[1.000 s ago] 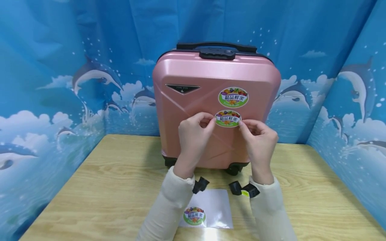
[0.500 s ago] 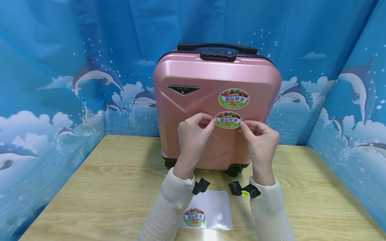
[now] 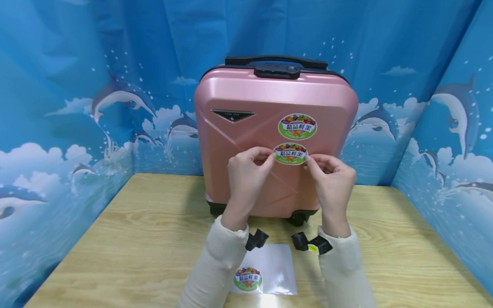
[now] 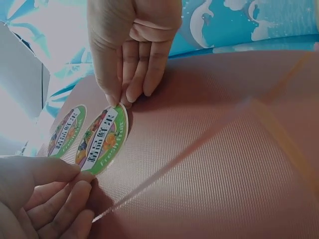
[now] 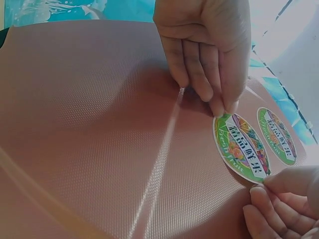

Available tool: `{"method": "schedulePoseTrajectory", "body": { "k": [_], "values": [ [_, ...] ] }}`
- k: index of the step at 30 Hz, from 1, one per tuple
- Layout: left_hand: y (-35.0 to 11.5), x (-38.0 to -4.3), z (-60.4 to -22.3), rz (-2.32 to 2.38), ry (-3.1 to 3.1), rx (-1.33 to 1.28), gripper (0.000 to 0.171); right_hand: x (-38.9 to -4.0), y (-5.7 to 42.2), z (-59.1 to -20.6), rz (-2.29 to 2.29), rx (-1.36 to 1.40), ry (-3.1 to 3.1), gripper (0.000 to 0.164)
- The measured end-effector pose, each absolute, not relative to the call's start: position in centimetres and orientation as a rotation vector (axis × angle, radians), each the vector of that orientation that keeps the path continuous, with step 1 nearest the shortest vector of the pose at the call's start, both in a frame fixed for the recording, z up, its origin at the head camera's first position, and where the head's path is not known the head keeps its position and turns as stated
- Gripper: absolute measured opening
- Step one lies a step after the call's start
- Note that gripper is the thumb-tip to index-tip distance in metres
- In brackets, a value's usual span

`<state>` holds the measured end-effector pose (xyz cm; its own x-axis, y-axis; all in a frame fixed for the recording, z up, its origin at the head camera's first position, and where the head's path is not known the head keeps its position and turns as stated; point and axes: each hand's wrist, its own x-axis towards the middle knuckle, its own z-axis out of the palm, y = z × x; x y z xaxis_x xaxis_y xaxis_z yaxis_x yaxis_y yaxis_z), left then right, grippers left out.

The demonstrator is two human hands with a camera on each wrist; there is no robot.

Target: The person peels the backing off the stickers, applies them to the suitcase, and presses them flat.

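Observation:
An oval fruit sticker point(image 3: 290, 154) is held close before the front of a pink suitcase point(image 3: 246, 90). My left hand point(image 3: 249, 175) pinches its left end between thumb and forefinger. At the opposite end, the thumb and forefinger of my right hand point(image 3: 334, 179) do the same. Both wrist views show the sticker point(image 4: 104, 142) stretched flat between the two hands, near the ribbed shell. A matching sticker point(image 3: 297, 126) lies on the suitcase just above it.
On the wooden table point(image 3: 154, 239), between the forearms, lies a white backing sheet point(image 3: 279, 267) bearing another fruit sticker point(image 3: 247, 279). The suitcase stands upright on its wheels point(image 3: 298, 218). A blue dolphin-print curtain point(image 3: 161, 51) surrounds the table at the back and sides.

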<state>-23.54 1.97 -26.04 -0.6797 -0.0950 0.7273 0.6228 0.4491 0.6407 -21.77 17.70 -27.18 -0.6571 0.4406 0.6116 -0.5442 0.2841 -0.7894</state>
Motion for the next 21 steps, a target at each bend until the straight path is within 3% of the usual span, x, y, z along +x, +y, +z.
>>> {"method": "schedulePoseTrajectory", "body": {
  "k": [21],
  "values": [
    [4.0,-23.3,-25.7,-1.407,-2.018,-0.637,0.016,-21.7,18.0,-27.2,1.513,0.122,-1.721,0.023]
  ]
}}
